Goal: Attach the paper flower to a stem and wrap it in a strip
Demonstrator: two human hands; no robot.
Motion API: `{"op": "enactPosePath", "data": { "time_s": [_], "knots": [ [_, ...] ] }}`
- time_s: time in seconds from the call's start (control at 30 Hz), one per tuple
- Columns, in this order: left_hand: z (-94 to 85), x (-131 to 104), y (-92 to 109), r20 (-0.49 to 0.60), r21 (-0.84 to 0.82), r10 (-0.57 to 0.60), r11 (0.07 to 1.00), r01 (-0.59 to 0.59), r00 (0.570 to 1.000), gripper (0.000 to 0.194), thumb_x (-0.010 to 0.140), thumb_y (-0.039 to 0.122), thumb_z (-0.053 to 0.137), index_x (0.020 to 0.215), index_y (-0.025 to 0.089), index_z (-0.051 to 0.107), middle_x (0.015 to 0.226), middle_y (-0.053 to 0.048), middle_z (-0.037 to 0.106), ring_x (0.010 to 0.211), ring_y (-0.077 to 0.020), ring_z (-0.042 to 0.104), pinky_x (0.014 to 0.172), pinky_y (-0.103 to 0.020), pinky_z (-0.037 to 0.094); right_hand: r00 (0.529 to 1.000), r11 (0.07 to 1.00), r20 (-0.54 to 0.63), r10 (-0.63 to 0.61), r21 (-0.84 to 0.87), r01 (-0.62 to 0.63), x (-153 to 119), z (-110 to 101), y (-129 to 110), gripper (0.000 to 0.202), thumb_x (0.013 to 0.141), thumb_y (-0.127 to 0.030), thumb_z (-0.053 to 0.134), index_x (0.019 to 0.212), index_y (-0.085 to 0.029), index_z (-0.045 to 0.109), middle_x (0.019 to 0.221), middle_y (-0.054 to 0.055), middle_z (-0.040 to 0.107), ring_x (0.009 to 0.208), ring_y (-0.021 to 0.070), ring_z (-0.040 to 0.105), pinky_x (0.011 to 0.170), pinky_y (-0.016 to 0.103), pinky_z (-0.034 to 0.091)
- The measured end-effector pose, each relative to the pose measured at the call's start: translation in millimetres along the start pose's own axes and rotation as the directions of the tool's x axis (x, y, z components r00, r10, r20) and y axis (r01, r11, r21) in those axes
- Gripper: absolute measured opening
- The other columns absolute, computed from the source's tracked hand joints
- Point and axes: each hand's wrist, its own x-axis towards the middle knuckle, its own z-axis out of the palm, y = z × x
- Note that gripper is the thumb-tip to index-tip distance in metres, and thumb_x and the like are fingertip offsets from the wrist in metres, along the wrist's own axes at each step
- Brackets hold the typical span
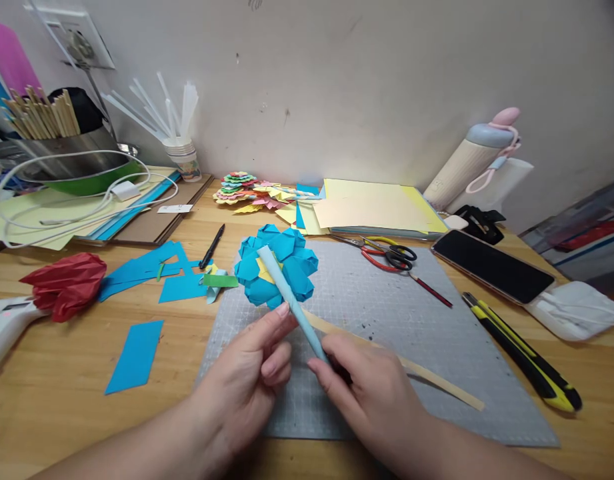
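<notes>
Several blue scraps, phone, cutter, pale strip behind right hand

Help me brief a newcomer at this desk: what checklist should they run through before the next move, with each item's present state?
1. Light-blue rolled-paper stem steadied by both hands: ok; the left hand pinches the stem, the right hand grips its lower end.
2. Blue folded-paper flower firmly fixed to the stem: cannot tell; the stem crosses its yellow centre.
3. Long cream paper strip free of the right hand: cannot tell; it passes behind that hand.
4. Black-and-yellow utility knife away from both hands: ok, at the far right.
5. White gun-shaped tool uncovered: not ok; crumpled red paper hides its front end.
</notes>
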Motion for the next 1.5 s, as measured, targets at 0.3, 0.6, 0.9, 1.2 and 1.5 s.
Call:
{"op": "enactPosePath", "data": {
  "time_s": [0.3,0.6,0.9,1.2,1.5],
  "knots": [
    [-2.5,5.8,-3.9,0.095,-0.054,-0.004,0.998,0.009,0.996,0.013,0.083,0.024,0.066,0.077,0.012,0.065,0.07,0.002,0.066,0.029,0.0027,0.031,0.029,-0.011,0.025,0.989,0.966,0.076,0.13,0.217,-0.143,-1.1,1.2,-0.7,0.02,0.092,-0.028,0.047,0.074,-0.02,0.049,0.06,-0.005,0.045,0.053,0.0106,0.043,0.051,0.023,0.032],
    [-4.0,8.0,-4.3,0.077,-0.038,0.018,0.999,-0.015,0.997,0.016,0.084,0.023,0.064,0.073,0.012,0.065,0.066,0.002,0.064,0.029,0.003,0.029,0.03,-0.011,0.022,0.978,0.945,0.097,0.184,0.257,-0.203,1.5,3.0,0.2,0.021,0.09,-0.027,0.048,0.071,-0.021,0.045,0.06,-0.006,0.042,0.054,0.0104,0.041,0.052,0.023,0.031],
    [-6.6,6.6,-7.0,0.069,0.046,0.108,0.993,-0.111,0.992,0.017,0.073,0.028,0.075,0.072,0.015,0.065,0.057,0.008,0.055,0.03,0.002,0.031,0.033,-0.013,0.023,0.975,0.936,0.106,0.193,0.279,-0.216,1.5,3.5,0.8,0.018,0.089,-0.026,0.05,0.073,-0.021,0.047,0.06,-0.006,0.042,0.053,0.01,0.041,0.051,0.022,0.031],
    [-5.2,6.5,-5.0,0.096,0.146,0.163,0.974,-0.176,0.982,0.022,0.072,0.033,0.074,0.073,0.015,0.061,0.059,0.007,0.055,0.032,0.0017,0.028,0.036,-0.015,0.022,0.983,0.957,0.117,0.139,0.239,-0.164,0.6,2.6,1.0,0.023,0.091,-0.028,0.048,0.069,-0.021,0.042,0.058,-0.006,0.04,0.052,0.0099,0.038,0.051,0.024,0.029],
    [-4.3,3.0,-3.5,0.128,0.212,0.182,0.955,-0.206,0.975,0.027,0.069,0.035,0.074,0.07,0.014,0.058,0.054,0.009,0.048,0.033,0.0017,0.025,0.037,-0.017,0.015,0.987,0.97,0.114,0.111,0.206,-0.133,-1.1,0.4,-1.1,0.025,0.091,-0.028,0.046,0.068,-0.022,0.042,0.057,-0.006,0.04,0.05,0.0105,0.036,0.049,0.025,0.028]
  ]
}}
